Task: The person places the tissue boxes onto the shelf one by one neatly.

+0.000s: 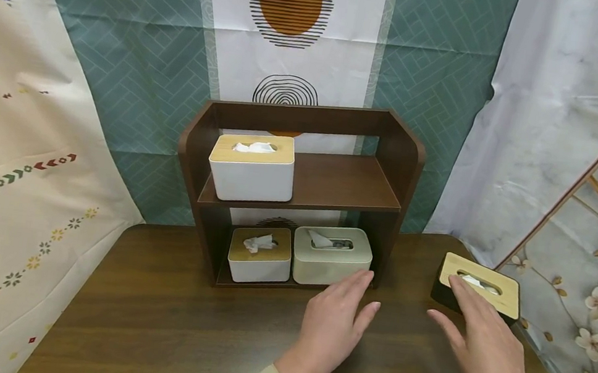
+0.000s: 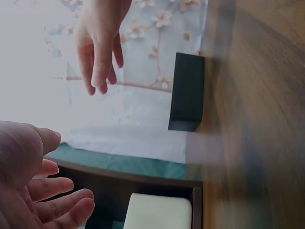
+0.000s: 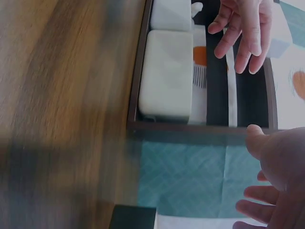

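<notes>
Box (image 1: 491, 278), black-sided, below right grip (image 1: 491, 353), apart

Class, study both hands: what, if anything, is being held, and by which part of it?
Nothing is held: the left hand and the right hand are both empty.

Three tissue boxes (image 1: 252, 174) on shelf (image 1: 352, 184), fourth box (image 1: 491, 281) right, on table (image 1: 148, 317)

Soft light, faint tabletop (image 1: 165, 319) sheen, hazy wrist views
</notes>
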A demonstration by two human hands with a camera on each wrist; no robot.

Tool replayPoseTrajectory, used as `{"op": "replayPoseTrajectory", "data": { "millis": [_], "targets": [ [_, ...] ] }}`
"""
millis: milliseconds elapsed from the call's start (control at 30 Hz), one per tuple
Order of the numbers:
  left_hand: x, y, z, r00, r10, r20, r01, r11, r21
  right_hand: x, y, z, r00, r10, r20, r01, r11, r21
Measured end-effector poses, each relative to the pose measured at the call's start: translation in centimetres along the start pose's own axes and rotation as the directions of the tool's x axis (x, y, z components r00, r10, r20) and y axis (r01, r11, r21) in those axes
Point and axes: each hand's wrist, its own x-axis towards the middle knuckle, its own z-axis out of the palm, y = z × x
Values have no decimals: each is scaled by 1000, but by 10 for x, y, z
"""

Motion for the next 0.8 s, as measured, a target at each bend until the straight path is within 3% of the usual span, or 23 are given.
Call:
{"op": "replayPoseTrajectory", "data": {
  "millis": [500, 800],
  "targets": [
    [23, 23, 29, 994, 79, 78, -83, 995, 55, 1, 29, -8, 995, 81, 52, -80, 996, -26],
    [39, 29, 51, 987, 114, 114, -125, 988, 92, -1, 53, -12, 975, 191, 112, -181, 979, -92]
  ]
}}
